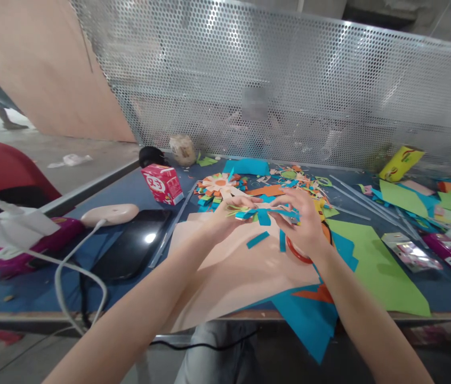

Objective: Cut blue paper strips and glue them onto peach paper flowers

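Observation:
A small paper craft of blue strips with some green and pale ones (263, 215) is held up between my two hands. My left hand (231, 213) pinches its left end. My right hand (303, 218) has its fingers bent around the right end; part of the piece is hidden there. Below, a loose blue paper strip (258, 240) lies on a large pale peach sheet (217, 277). Another blue strip (282, 240) shows under my right hand. Red-orange scissor handles (299, 255) lie partly covered by that hand.
Behind my hands is a finished-looking paper flower (219, 184) among orange and green scraps. Green sheets (385, 266) lie right, and blue paper (309, 325) overhangs the front edge. A phone (133, 245), pink box (162, 184) and cabled power strip stand left. A perforated metal screen (289, 80) closes the back.

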Tool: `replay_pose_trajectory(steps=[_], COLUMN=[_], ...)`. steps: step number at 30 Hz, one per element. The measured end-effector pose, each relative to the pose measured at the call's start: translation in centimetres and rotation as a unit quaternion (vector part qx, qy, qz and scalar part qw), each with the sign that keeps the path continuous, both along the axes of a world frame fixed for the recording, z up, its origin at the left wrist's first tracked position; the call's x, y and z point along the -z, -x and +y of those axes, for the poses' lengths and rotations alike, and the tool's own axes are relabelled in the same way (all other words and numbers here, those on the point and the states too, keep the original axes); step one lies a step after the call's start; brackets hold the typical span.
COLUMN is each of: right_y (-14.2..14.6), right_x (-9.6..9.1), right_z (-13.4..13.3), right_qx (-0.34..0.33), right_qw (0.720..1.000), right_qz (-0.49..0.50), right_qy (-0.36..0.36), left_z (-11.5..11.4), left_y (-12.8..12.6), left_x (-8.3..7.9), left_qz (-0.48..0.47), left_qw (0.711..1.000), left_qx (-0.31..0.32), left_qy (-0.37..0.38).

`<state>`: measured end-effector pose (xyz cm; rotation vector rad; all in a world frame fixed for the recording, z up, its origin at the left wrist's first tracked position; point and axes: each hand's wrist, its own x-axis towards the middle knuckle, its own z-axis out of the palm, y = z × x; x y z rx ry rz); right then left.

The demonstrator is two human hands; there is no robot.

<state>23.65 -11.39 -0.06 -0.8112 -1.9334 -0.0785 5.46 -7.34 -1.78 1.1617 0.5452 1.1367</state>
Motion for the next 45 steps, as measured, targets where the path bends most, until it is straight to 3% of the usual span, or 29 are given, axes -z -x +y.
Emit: replay_pose_trajectory(steps=[9, 12, 15, 19, 23, 26, 27, 29, 31, 32, 33, 34, 41, 45], right_y=[0.0, -0.3, -0.6, -0.8, -1.0, -1.8, -2.3, -3.7, -5.2, -6.0, -6.8, -7.5, -10.0, -10.3], right_x=[0.1, 0.4, 0.5, 0.4, -0.1, -0.5, -0.5, -0.5, -0.1, 0.2, 0.6, 1.0, 3.1, 3.0], right_z=[0.3, 0.5, 0.7, 0.8, 0.8, 1.3, 1.6, 2.4, 3.2, 3.6, 4.1, 4.5, 6.6, 6.7], right_qx=[0.029, 0.039, 0.037, 0.042, 0.055, 0.166, 0.235, 0.397, 0.520, 0.539, 0.529, 0.517, 0.462, 0.444], right_qw=[0.999, 0.999, 0.999, 0.996, 0.993, 0.980, 0.967, 0.914, 0.817, 0.770, 0.741, 0.734, 0.759, 0.807], right_qz=[0.023, 0.025, -0.019, -0.078, -0.096, -0.089, -0.081, -0.066, -0.071, -0.079, -0.096, -0.107, -0.100, -0.059], right_qy=[0.010, 0.014, -0.007, -0.027, -0.032, -0.058, -0.047, 0.054, 0.238, 0.333, 0.402, 0.426, 0.447, 0.385], left_z=[-0.3, -0.3, -0.4, -0.5, -0.1, 0.5, 0.7, 1.2, 1.6, 1.7, 1.7, 1.7, 1.9, 2.2], left_y=[-0.3, -0.4, -0.4, -0.3, -0.2, -0.1, 0.0, 0.1, 0.1, 0.1, 0.1, 0.0, 0.0, 0.0], left_x=[-0.2, -0.7, -1.3, -1.4, -0.9, -0.3, -0.2, 0.1, 0.3, 0.4, 0.4, 0.5, 0.9, 0.9], left_qz=[0.036, 0.064, 0.016, -0.029, -0.025, -0.035, -0.042, -0.051, -0.048, -0.044, -0.040, -0.035, -0.024, -0.038], left_qw=[0.993, 0.974, 0.963, 0.978, 0.989, 0.989, 0.988, 0.984, 0.982, 0.982, 0.981, 0.981, 0.979, 0.975], left_qx=[0.004, 0.063, 0.092, -0.024, -0.076, -0.115, -0.130, -0.158, -0.176, -0.181, -0.187, -0.191, -0.199, -0.211], left_qy=[0.116, 0.207, 0.252, 0.205, 0.124, 0.087, 0.075, 0.059, 0.044, 0.036, 0.027, 0.019, 0.029, 0.055])
